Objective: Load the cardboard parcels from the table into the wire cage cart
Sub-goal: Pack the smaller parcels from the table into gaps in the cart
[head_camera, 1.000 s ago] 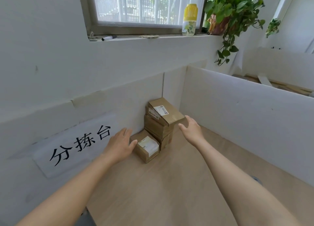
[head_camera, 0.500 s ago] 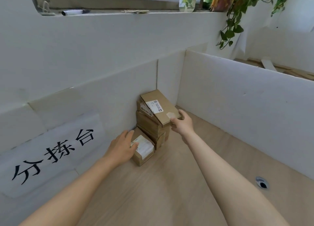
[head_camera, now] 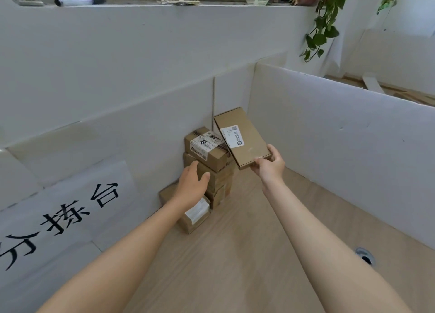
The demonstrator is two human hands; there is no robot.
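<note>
The right hand [head_camera: 268, 166] gripped the flat parcel [head_camera: 247, 131] and lifted it off the stack [head_camera: 220, 179], baring a labelled box [head_camera: 207, 148]; the left hand [head_camera: 191, 188] rose from the low parcel [head_camera: 195, 217] to the stack

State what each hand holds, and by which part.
Right hand grips the flat parcel by its near end. Left hand holds nothing, open near the stacked parcels.

Only readable bit is 分拣台 in big black characters on the white sheet [head_camera: 82, 209] on the left partition [head_camera: 117, 129], parcel labels [head_camera: 231, 136] too blurry.
</note>
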